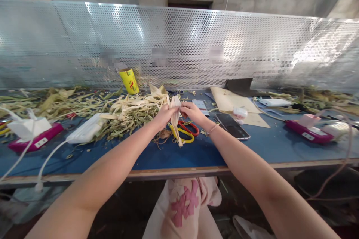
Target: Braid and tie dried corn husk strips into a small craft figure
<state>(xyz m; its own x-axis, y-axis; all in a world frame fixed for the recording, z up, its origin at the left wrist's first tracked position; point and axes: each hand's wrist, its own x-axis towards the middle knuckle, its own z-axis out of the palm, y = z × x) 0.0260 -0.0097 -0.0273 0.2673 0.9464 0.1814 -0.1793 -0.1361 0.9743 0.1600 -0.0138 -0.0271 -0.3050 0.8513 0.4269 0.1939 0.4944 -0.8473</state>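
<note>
Both of my hands meet over the blue table point(165, 158), around a bundle of pale dried husk strips point(175, 119). My left hand point(165, 115) is closed on the bundle from the left. From the right, my right hand point(191, 110) pinches the bundle's upper part, its fingertips close to my left thumb. The strips hang down over scissors with red and yellow handles point(188, 140). A small ball of brown twine point(165, 133) lies just left of the scissors. Behind and left of my hands spreads a heap of dried husks and leaves point(126, 112).
A yellow roll point(129, 81) stands at the back. White power bank point(86, 129) and magenta power strip point(36, 137) lie left. On the right are a black phone point(232, 126), beige sheets point(232, 101) and another magenta strip point(308, 132). A perforated metal screen point(179, 44) rises behind.
</note>
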